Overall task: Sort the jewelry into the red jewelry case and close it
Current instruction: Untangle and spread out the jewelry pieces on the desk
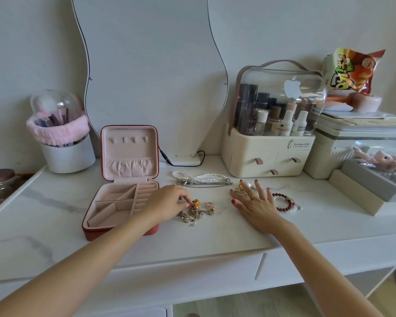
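Red jewelry case [121, 193] sits open at centre-left of the frame on the white marble tabletop [215, 234], lid standing upright with a pink lining, pocket and hooks; the pink tray compartments look bare, though the left forearm covers the lower right corner. Left hand [167, 202] reaches in from lower left, crossing the case's right edge, fingers [185, 199] curled and pinching a small gold piece [196, 202] at the top of a tangled pile of chains and charms [193, 215] just right of the case, centre frame. A small rose-gold ring [209, 205] lies just right of that piece. Right hand [256, 203] lies flat on the tabletop right of centre, fingers spread and straight, holding nothing, a gold ring on one finger. Its fingertips are near a gold and pearl item [244, 186]; touching or not, can't tell. Red bead bracelet [285, 202] lies just right of the right hand. Pearl necklace [199, 176] and silver chain [206, 183] lie above the pile, toward the wavy mirror [151, 72]. Cream cosmetics organizer [270, 133] at upper right, snack bag [350, 69] beyond it. Brush holder with a pink band [62, 138] at left.
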